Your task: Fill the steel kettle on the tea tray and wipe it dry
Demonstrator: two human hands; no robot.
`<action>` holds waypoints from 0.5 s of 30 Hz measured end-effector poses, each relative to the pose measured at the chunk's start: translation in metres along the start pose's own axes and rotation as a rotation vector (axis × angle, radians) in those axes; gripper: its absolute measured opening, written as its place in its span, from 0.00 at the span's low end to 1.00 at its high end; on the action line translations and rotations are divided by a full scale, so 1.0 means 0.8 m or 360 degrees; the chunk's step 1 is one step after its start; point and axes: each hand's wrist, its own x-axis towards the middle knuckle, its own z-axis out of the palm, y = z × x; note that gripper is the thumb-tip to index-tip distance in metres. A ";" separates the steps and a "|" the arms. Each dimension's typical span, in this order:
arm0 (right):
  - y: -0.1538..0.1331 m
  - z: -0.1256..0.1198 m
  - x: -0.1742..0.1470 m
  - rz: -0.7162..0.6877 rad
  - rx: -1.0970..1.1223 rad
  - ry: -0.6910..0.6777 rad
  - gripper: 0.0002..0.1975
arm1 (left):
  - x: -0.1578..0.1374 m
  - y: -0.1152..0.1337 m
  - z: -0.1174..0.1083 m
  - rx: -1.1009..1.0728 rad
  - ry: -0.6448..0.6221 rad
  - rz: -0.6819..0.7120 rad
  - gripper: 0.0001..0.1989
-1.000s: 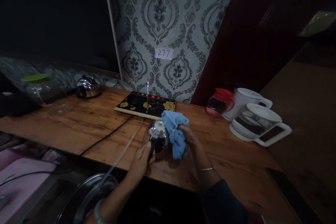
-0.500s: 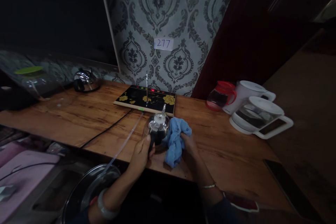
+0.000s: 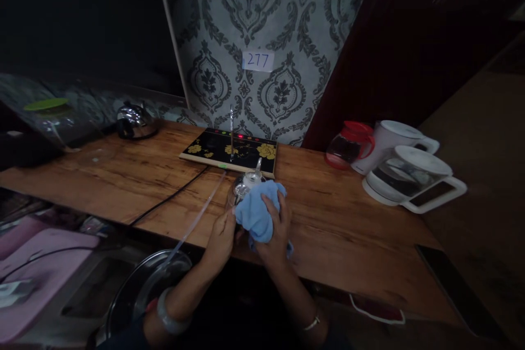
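Observation:
A small shiny teapot [image 3: 241, 186] stands near the front edge of the wooden table, its spout pointing away from me. My left hand [image 3: 222, 235] is closed at its black handle, which the cloth and fingers now mostly cover. In my right hand [image 3: 278, 229] is a crumpled blue cloth [image 3: 256, 210], pressed over the near right side of the teapot. The cloth hides most of the teapot's body. Just beyond the spout lies a black electric tea stove panel [image 3: 213, 145] with gold flowers and an upright metal water spout [image 3: 232, 134].
White-handled glass kettle [image 3: 404, 178], white kettle [image 3: 383, 145] and red-lidded jug [image 3: 348, 145] stand right. A shiny kettle [image 3: 137, 121] and green-lidded glass container [image 3: 53, 120] are left. A clear hose [image 3: 200, 213] runs down to a metal bucket [image 3: 118, 284]; a phone-like dark slab [image 3: 455, 290] lies right.
My right hand has carried the blue cloth left, from beside the teapot onto its near right side. My left hand stays at the handle. The view has shifted slightly.

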 end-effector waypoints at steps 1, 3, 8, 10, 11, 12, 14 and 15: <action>0.003 0.005 -0.011 -0.0026 -0.0047 0.0024 0.30 | 0.000 0.001 0.000 0.0015 0.0002 0.0021 0.24; 0.010 0.007 -0.035 -0.0062 -0.0120 0.0009 0.28 | -0.001 0.003 -0.001 0.0016 -0.0007 0.0027 0.24; 0.011 -0.022 -0.059 -0.0064 -0.0281 -0.0390 0.23 | -0.003 0.001 0.001 -0.0029 -0.0077 -0.0089 0.27; 0.011 -0.035 -0.051 0.0008 -0.0227 -0.0542 0.24 | -0.003 0.000 0.001 -0.0047 -0.0109 -0.0105 0.27; 0.014 -0.041 -0.043 0.0051 -0.0157 -0.0582 0.24 | -0.003 0.000 0.001 -0.0059 -0.0126 -0.0102 0.27; 0.017 -0.046 -0.034 0.0097 -0.0067 -0.0598 0.23 | -0.003 0.000 0.002 -0.0075 -0.0140 -0.0094 0.27; 0.029 -0.054 -0.014 0.0241 0.0157 -0.0531 0.21 | -0.003 -0.001 0.002 -0.0098 -0.0162 -0.0078 0.27; 0.035 -0.056 -0.002 0.0330 0.0291 -0.0491 0.18 | -0.003 -0.001 0.002 -0.0104 -0.0171 -0.0079 0.27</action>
